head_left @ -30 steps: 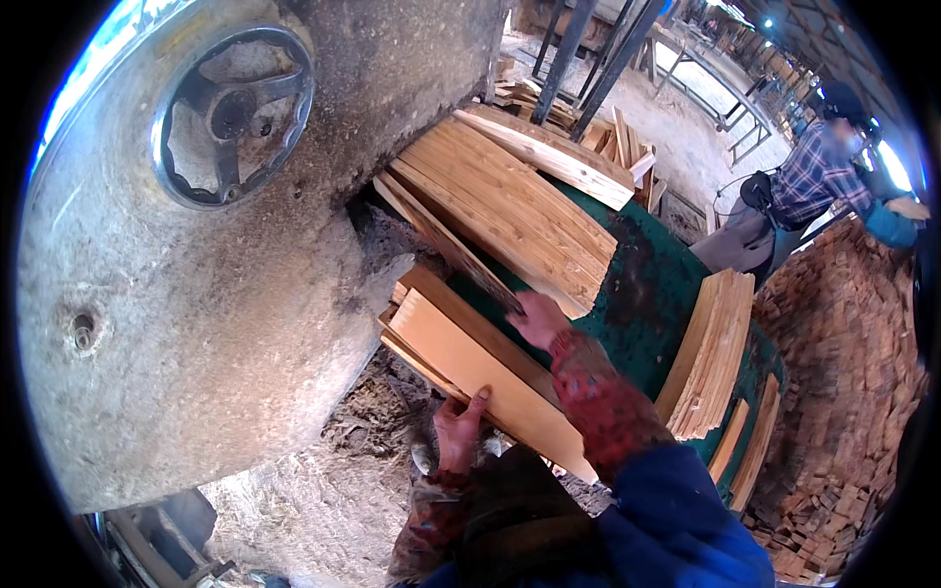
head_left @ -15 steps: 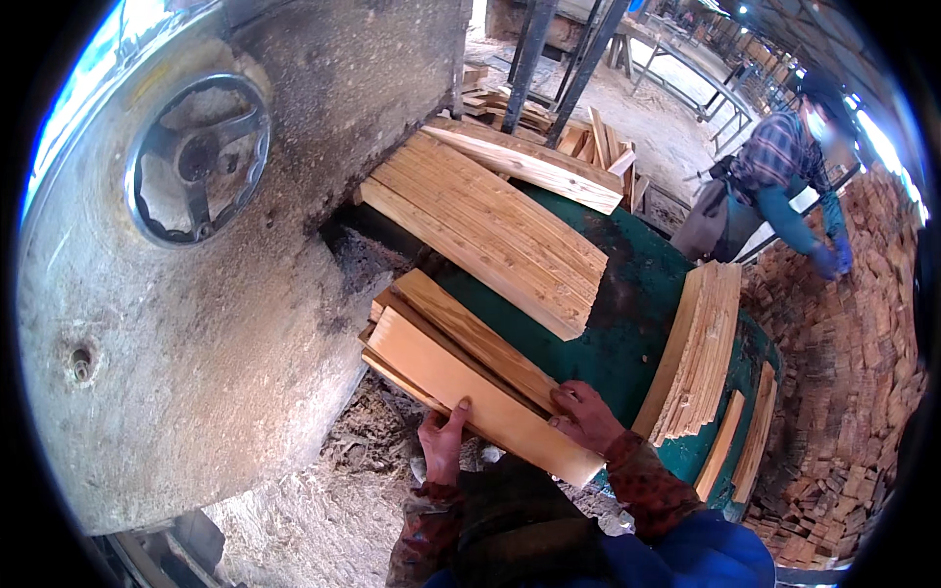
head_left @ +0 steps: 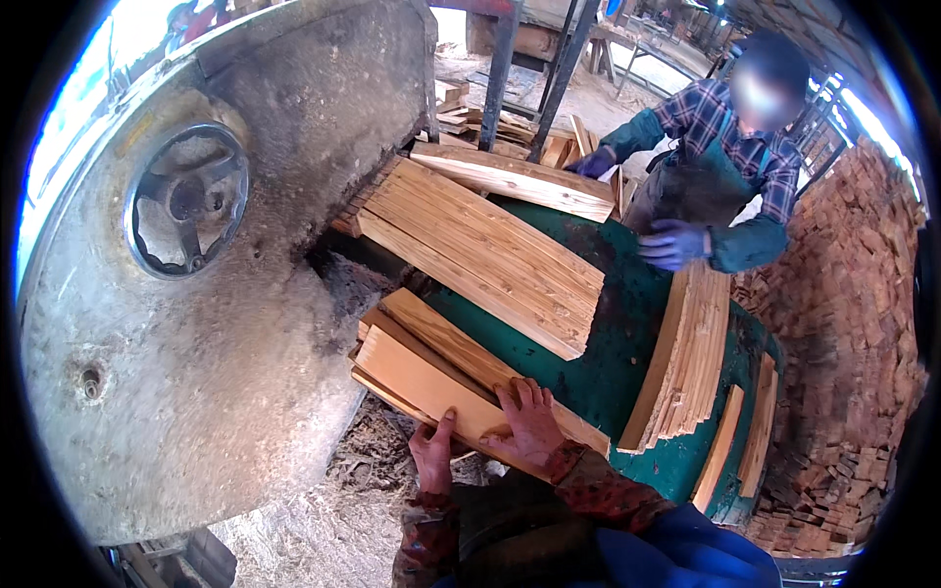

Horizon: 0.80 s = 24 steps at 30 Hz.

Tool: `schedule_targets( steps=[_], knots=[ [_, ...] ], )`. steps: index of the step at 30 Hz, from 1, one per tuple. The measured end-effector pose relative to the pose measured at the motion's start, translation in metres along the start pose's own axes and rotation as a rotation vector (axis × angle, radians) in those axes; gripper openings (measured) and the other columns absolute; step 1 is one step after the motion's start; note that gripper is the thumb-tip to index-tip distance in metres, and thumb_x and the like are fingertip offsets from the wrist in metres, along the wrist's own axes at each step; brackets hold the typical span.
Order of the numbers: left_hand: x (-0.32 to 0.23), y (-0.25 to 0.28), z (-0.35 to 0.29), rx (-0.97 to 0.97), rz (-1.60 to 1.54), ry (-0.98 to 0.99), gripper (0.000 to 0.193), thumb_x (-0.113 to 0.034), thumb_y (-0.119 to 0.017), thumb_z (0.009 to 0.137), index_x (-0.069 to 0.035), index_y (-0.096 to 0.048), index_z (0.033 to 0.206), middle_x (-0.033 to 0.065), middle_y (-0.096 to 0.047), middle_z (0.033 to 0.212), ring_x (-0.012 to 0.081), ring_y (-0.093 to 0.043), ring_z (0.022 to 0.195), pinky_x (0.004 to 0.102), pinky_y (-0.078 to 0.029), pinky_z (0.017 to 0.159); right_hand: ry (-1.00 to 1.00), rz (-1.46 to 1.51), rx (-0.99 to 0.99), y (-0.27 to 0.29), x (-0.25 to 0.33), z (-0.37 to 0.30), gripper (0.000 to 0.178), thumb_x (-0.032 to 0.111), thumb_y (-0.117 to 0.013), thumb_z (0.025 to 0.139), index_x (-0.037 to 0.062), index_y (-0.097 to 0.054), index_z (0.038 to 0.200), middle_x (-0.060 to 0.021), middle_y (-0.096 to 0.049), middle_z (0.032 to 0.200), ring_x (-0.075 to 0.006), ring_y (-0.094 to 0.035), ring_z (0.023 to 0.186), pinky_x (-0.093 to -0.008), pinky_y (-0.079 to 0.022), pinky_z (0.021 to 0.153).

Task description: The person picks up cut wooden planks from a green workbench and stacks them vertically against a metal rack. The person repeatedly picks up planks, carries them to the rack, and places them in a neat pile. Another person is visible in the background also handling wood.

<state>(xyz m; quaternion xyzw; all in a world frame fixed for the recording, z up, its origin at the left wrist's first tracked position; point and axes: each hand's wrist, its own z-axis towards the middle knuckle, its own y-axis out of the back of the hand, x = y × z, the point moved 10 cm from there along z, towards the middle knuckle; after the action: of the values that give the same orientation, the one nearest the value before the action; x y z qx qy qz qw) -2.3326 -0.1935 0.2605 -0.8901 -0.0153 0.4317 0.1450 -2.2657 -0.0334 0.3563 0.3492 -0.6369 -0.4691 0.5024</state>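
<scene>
A small bundle of pale wooden boards lies slanted in front of me. My left hand grips the near edge of the bundle's front board, thumb on top and the other fingers hidden beneath. My right hand lies across the boards with its fingers spread toward the far board and its thumb over the front one. Beyond them, a wide row of boards sits side by side on a green table. To the right stands a curved stack of boards.
Left of me rises a large dirty metal housing with a handwheel. Across the table, a co-worker reaches in with gloved hands, near a thick board. Two narrow strips lie at the table's right, beside a big wood pile.
My right hand has slid left along the boards and spread its fingers. My left hand keeps its hold. The co-worker has turned from the wood pile to the table, both hands over it.
</scene>
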Motion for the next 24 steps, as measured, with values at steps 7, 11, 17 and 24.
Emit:
schedule_targets(
  steps=[7,11,17,24],
  knots=[
    [0.001,0.004,0.001,-0.040,0.070,0.008,0.049,-0.032,-0.078,0.081,0.008,-0.063,0.106,0.0103,-0.067,0.091,0.0152,-0.063,0.079,0.0283,-0.053,0.067,0.003,0.050,-0.050,0.016,0.008,0.000,0.087,0.050,-0.074,0.069,0.0036,-0.044,0.136,-0.0246,-0.040,0.132,-0.0419,-0.035,0.126,-0.0558,-0.028,0.102],
    [-0.001,0.000,0.000,-0.023,0.024,-0.068,0.048,-0.031,-0.078,0.082,0.008,-0.064,0.107,0.0103,-0.068,0.092,0.0154,-0.062,0.079,0.0286,-0.052,0.070,-0.026,0.107,0.017,0.024,0.010,0.005,0.087,0.049,-0.074,0.067,0.0032,-0.045,0.134,-0.0245,-0.040,0.132,-0.0412,-0.036,0.124,-0.0537,-0.029,0.101],
    [-0.007,-0.008,-0.003,0.010,0.096,-0.108,0.051,-0.026,-0.083,0.078,0.009,-0.062,0.108,0.0125,-0.069,0.098,0.0172,-0.064,0.084,0.0301,-0.053,0.075,0.027,0.069,0.004,-0.004,-0.010,0.030,0.094,0.060,-0.073,0.066,0.0024,-0.045,0.134,-0.0246,-0.038,0.136,-0.0421,-0.035,0.127,-0.0544,-0.031,0.100],
    [0.005,0.000,0.003,-0.032,0.107,-0.075,0.049,-0.028,-0.083,0.077,0.007,-0.063,0.105,0.0122,-0.069,0.094,0.0168,-0.064,0.080,0.0298,-0.054,0.070,-0.012,0.042,0.054,-0.021,-0.014,0.029,0.100,0.065,-0.070,0.070,0.0013,-0.038,0.140,-0.0246,-0.036,0.141,-0.0438,-0.032,0.131,-0.0566,-0.028,0.104]
  ],
)
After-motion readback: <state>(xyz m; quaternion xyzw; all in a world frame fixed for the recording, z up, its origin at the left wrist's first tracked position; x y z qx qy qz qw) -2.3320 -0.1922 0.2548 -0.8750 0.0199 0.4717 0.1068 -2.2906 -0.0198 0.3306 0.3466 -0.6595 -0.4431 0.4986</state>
